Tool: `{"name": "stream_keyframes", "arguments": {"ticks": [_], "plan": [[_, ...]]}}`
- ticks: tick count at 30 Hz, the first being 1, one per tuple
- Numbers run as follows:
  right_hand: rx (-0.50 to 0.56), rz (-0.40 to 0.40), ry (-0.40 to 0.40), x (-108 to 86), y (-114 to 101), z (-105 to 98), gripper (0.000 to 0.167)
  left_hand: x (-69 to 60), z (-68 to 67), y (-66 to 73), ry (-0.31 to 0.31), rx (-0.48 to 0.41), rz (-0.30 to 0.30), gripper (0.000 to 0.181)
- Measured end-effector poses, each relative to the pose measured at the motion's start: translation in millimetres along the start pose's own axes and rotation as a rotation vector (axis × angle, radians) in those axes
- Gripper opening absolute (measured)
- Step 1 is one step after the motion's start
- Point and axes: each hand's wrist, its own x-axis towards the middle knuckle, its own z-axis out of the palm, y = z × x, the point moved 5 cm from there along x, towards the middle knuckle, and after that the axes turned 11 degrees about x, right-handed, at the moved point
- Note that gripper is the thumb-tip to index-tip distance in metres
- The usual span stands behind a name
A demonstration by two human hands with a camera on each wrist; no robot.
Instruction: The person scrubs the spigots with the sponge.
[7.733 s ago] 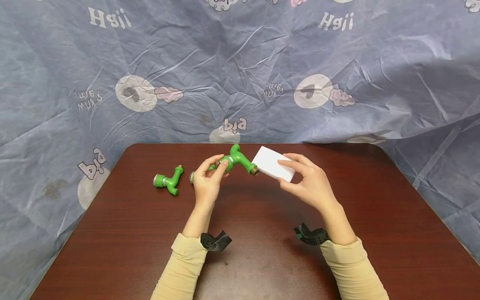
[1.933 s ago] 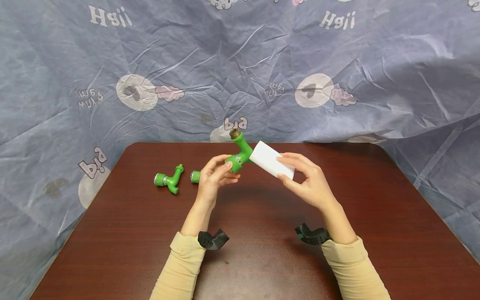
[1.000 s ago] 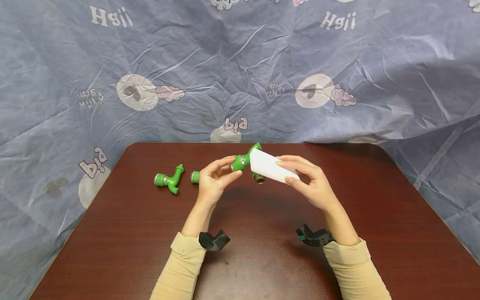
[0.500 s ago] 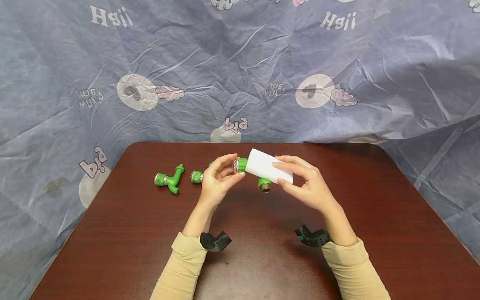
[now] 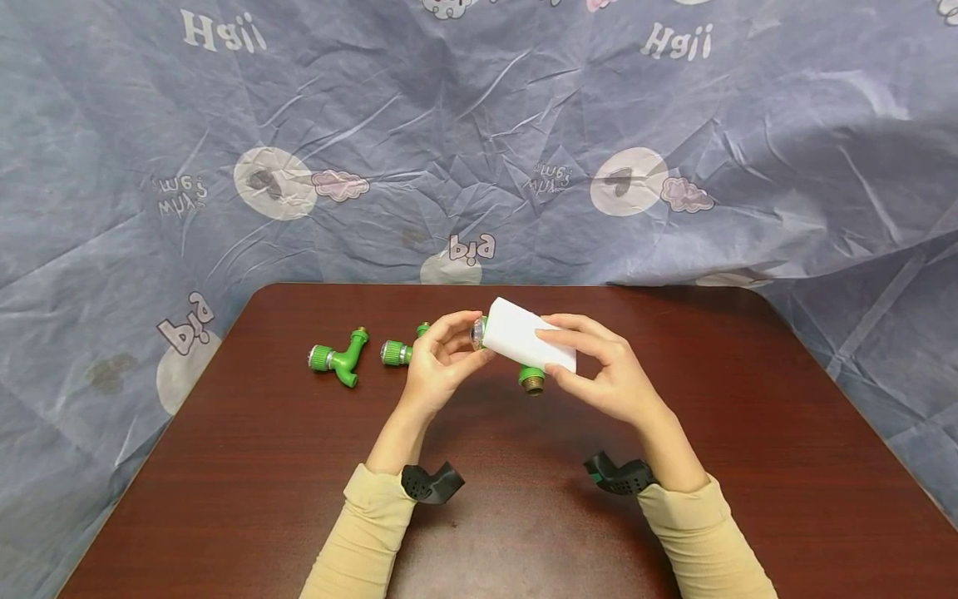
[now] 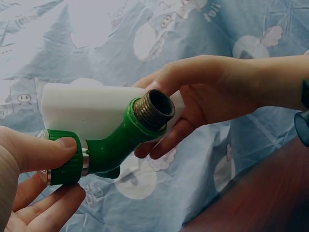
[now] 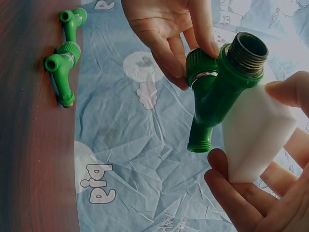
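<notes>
My left hand (image 5: pixel 440 363) pinches the ribbed knob of a green tap (image 6: pixel 111 147) between thumb and fingers, holding it above the table. The tap's brass threaded end (image 7: pixel 247 52) points toward me and slightly down in the head view. In my right hand (image 5: pixel 608 366) is a white sponge block (image 5: pixel 524 333), gripped at its right end by thumb and fingers. The sponge lies against the tap's body and hides most of it in the head view. Both wrist views show the tap's spout and body beside the sponge.
Two more green taps rest on the dark red-brown table (image 5: pixel 494 516): one tap (image 5: pixel 340 359) at the left, another tap (image 5: pixel 397 353) partly hidden behind my left hand. A patterned blue-grey cloth (image 5: pixel 479 150) hangs behind the table's far edge.
The left hand has turned the tap, so its threaded end swung from pointing up to pointing down toward me. The sponge has shifted slightly left over the tap's body and knob.
</notes>
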Motion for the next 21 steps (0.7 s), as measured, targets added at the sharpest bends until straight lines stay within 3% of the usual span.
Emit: {"name": "stream_keyframes", "arguments": {"ticks": [8,13,21], "plan": [[-0.062,0.001,0.018,-4.2,14,2,0.036,0.1,0.1,-0.3,0.002,0.045,0.025,0.048],[-0.114,0.024,0.03,-10.3,33,-1,0.038,0.2,-0.5,-2.2,0.013,0.087,-0.004,0.047],[-0.094,-0.005,0.081,-8.0,26,-8,0.036,-0.1,-4.3,-3.1,0.063,0.07,-0.062,0.047]]}}
